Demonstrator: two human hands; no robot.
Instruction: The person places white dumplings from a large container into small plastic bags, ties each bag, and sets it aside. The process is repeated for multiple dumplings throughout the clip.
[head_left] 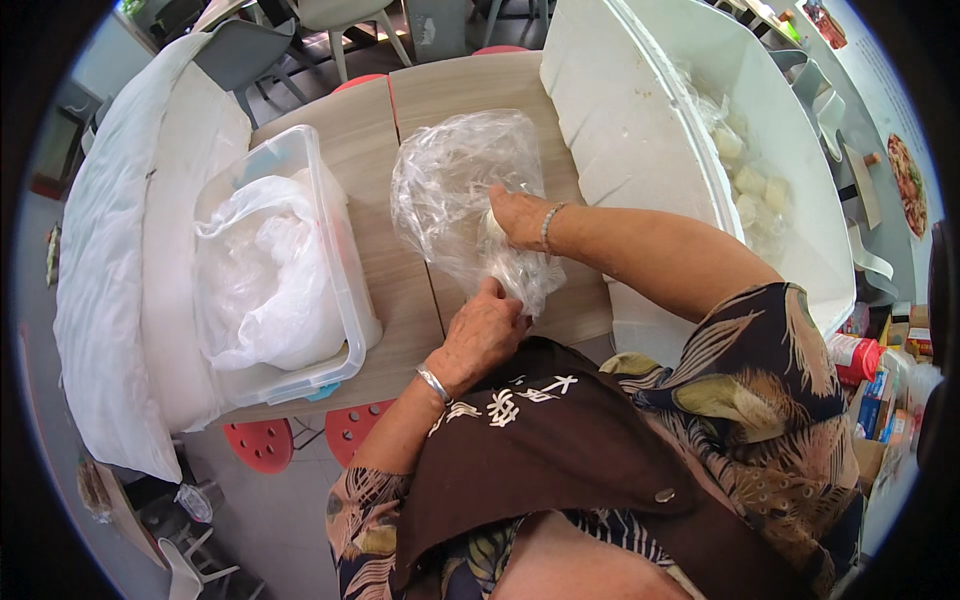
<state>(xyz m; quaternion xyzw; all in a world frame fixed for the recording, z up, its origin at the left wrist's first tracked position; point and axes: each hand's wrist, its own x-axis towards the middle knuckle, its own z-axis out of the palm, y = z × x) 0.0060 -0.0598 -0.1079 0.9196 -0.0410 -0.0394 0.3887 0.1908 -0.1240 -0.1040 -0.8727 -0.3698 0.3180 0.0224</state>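
A crumpled clear plastic bag (pixel 450 165) lies spread on the wooden table in front of me. My left hand (pixel 478 338) is closed on the gathered near end of the bag. Higher up, my right hand (pixel 517 216) reaches in from the right and is closed at the bag's side, its fingertips partly hidden by the film. Something pale shows through the plastic beside the right palm; its kind cannot be made out.
On the left, a clear plastic tub (pixel 352 300) holds a white plastic bag (pixel 290 300), beside a white quilted cover (pixel 120 250). A tall white foam box (pixel 640 110) stands on the right, with bagged pale pieces (pixel 760 190) inside. Red stools (pixel 262 445) sit below the table (pixel 400 270).
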